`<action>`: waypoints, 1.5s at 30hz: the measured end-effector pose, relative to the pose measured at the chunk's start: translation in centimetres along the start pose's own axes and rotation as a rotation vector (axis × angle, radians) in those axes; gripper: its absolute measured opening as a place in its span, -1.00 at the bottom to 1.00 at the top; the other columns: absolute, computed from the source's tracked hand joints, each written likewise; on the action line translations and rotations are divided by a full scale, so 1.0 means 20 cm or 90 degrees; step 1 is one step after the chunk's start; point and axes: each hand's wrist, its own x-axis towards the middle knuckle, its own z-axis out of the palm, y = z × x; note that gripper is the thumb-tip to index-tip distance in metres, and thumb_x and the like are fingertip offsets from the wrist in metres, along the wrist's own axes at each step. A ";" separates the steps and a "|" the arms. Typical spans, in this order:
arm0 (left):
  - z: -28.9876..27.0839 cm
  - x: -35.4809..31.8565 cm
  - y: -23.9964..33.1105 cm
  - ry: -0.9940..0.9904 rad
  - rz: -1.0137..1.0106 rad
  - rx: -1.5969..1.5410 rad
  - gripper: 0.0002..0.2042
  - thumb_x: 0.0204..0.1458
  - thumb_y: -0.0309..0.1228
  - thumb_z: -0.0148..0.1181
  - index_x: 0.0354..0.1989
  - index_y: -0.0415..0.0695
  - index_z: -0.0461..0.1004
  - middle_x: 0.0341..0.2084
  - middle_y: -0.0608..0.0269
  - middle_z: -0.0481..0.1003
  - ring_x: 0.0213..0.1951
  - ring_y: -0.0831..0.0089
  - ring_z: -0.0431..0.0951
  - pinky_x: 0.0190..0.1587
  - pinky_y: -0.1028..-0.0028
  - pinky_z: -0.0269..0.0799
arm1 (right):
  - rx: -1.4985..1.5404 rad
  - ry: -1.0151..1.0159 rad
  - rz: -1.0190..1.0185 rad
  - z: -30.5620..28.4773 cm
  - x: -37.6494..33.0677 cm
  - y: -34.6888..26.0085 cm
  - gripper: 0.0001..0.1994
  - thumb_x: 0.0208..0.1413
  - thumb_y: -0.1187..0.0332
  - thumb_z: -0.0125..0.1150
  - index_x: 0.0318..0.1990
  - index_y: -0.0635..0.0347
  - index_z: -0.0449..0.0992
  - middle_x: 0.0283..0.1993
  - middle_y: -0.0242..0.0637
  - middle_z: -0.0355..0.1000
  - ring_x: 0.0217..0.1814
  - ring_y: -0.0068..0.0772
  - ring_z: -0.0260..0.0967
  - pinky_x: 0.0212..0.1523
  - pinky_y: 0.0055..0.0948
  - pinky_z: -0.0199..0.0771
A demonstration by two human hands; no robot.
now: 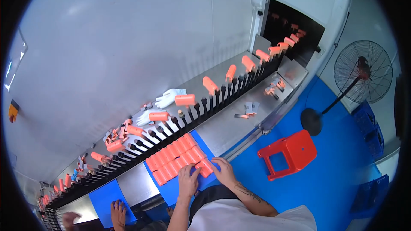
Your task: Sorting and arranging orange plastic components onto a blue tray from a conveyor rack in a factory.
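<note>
My left hand (188, 181) and my right hand (222, 169) rest on the near edge of a block of orange cylindrical parts (175, 156) laid in rows on a blue mat (199, 139). Fingers of both hands press on the nearest orange pieces at the block's front right corner (205, 167). Whether either hand grips a piece is hard to tell. Just behind the mat runs a line of black pegs (188, 113), several of them carrying orange parts (185, 99).
The peg conveyor runs from lower left to a dark opening (291, 30) at upper right. White gloves (169, 98) lie on the steel table beyond it. A red stool (287, 154) and a standing fan (361, 77) are on the blue floor. Another person's hands (117, 211) rest on a second blue mat.
</note>
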 end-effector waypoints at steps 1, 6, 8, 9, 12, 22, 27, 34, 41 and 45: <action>-0.04 0.04 0.00 0.016 -0.006 -0.025 -0.57 -0.17 -0.59 0.15 -0.04 -0.01 0.59 0.02 0.05 0.42 0.08 0.04 0.41 0.14 0.11 0.32 | 0.013 0.018 -0.041 -0.02 0.06 -0.01 -0.79 0.11 0.44 0.27 -0.11 0.31 0.56 -0.04 -0.08 0.51 0.00 -0.04 0.50 0.00 -0.26 0.51; -0.39 0.52 -0.11 0.158 0.080 0.000 -0.52 -0.16 -0.68 0.13 0.03 -0.14 0.48 -0.03 0.07 0.46 0.02 0.07 0.46 0.05 0.15 0.38 | 0.031 0.150 -0.272 -0.15 0.66 -0.35 -0.76 0.13 0.60 0.05 -0.06 0.31 0.54 0.00 -0.05 0.50 0.12 -0.01 0.44 0.11 -0.20 0.45; -0.56 0.70 -0.16 0.181 0.070 0.046 -0.52 -0.16 -0.68 0.10 0.04 -0.19 0.46 0.00 0.05 0.47 0.02 0.04 0.47 0.04 0.16 0.36 | -0.083 0.139 -0.420 -0.22 0.89 -0.52 -0.72 0.12 0.63 0.00 -0.05 0.28 0.54 0.04 -0.11 0.50 0.23 -0.06 0.36 0.22 -0.17 0.35; -0.58 0.79 -0.21 0.167 0.071 0.044 -0.60 -0.04 -0.57 0.15 0.05 -0.20 0.46 0.02 0.05 0.47 0.06 0.05 0.45 0.07 0.15 0.35 | -0.108 0.054 -0.465 -0.24 1.00 -0.57 -0.74 0.14 0.55 0.04 -0.04 0.22 0.55 0.05 -0.15 0.50 0.27 -0.09 0.33 0.26 -0.14 0.29; -0.60 0.87 -0.24 0.112 -0.009 0.149 -0.62 0.13 -0.19 0.15 0.03 -0.19 0.47 0.03 0.06 0.46 0.15 0.10 0.40 0.13 0.15 0.32 | -0.312 -0.150 -0.568 -0.19 1.18 -0.61 -0.70 0.19 0.20 0.14 -0.05 0.16 0.57 0.05 -0.27 0.51 0.29 -0.18 0.32 0.32 -0.06 0.17; -0.66 0.69 -0.49 0.090 -0.265 0.179 -0.86 -0.01 -0.48 0.24 -0.31 -0.26 0.49 -0.37 -0.05 0.57 -0.30 0.02 0.62 -0.24 0.15 0.54 | -0.356 -0.226 -0.233 0.14 1.19 -0.80 -0.75 -0.15 0.24 0.42 -0.44 0.25 0.59 -0.34 0.01 0.55 -0.19 0.06 0.54 -0.15 -0.07 0.55; -0.83 0.59 -0.75 0.051 -0.349 0.169 -0.81 -0.11 -0.32 0.34 -0.41 -0.20 0.62 -0.51 0.02 0.60 -0.47 0.14 0.64 -0.34 0.26 0.53 | -0.213 -0.386 -0.109 0.32 1.26 -0.95 -0.75 -0.22 0.26 0.43 -0.61 0.30 0.62 -0.56 -0.11 0.55 -0.52 -0.29 0.57 -0.39 -0.31 0.55; -0.96 0.09 -0.69 0.435 -0.372 -0.367 -0.68 0.08 -0.48 0.28 0.01 -0.30 0.55 -0.25 0.26 0.58 -0.29 0.56 0.55 -0.26 0.56 0.46 | 0.348 -0.173 -0.117 0.25 0.80 -0.59 -0.57 0.04 0.51 0.36 0.11 0.33 0.51 -0.09 -0.34 0.56 -0.09 -0.58 0.48 -0.06 -0.49 0.53; -0.32 -0.51 -0.31 -0.095 -0.146 -0.069 -0.61 -0.18 -0.48 0.31 -0.07 -0.09 0.56 -0.07 0.13 0.52 0.06 0.13 0.46 0.19 0.13 0.28 | -0.078 -0.186 -0.146 0.36 -0.20 -0.34 -0.58 -0.01 0.46 0.32 0.07 0.27 0.48 0.03 -0.06 0.47 0.10 0.01 0.41 0.06 -0.16 0.47; -0.18 -0.46 -0.28 -0.096 -0.081 -0.007 -0.57 -0.23 -0.50 0.29 -0.06 -0.01 0.57 0.06 0.13 0.43 0.14 0.11 0.37 0.23 0.08 0.21 | -0.193 -0.221 -0.127 0.40 -0.26 -0.26 -0.65 0.02 0.41 0.32 -0.01 0.26 0.48 0.10 -0.10 0.37 0.09 0.00 0.39 0.09 -0.19 0.45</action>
